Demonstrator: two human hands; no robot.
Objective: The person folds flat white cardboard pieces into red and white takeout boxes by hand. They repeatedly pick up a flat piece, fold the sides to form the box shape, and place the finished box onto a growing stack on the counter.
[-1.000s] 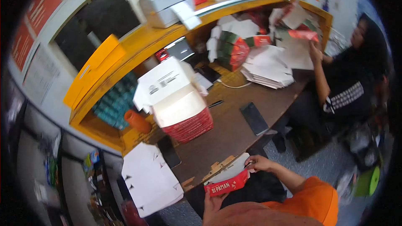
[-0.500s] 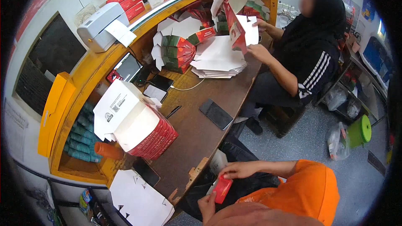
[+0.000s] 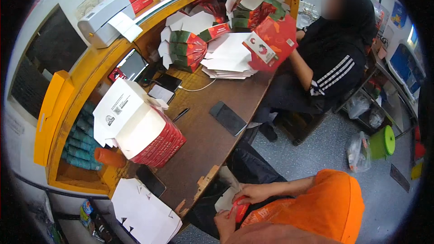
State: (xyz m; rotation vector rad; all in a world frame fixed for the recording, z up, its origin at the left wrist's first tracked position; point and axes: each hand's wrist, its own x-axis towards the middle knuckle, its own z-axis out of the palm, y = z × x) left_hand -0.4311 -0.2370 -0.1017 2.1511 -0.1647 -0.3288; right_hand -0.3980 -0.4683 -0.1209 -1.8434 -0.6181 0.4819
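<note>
Over my lap, both hands grip a small red carton (image 3: 239,209) whose white inner flap shows on its left. My right hand (image 3: 253,192) has its fingers closed over the carton's upper end. My left hand (image 3: 224,224) pinches the lower end, with the thumb against the red side. Beside them, at the table's near edge, lies a stack of flat white card blanks (image 3: 142,212). Further in on the table stands a stack of red and white cartons (image 3: 156,147) with raised white flaps.
Across the table a co-worker (image 3: 334,58) handles a large red carton (image 3: 273,45) over a pile of white blanks (image 3: 228,56). Folded red and green cartons (image 3: 187,49) fill the back. Phones (image 3: 228,117) lie on the wooden table (image 3: 199,140). A label printer (image 3: 106,20) sits on the ledge.
My hands have drawn closer together around the small carton, and it has turned, showing less of its red face. The co-worker's red carton has swung round to show its printed side.
</note>
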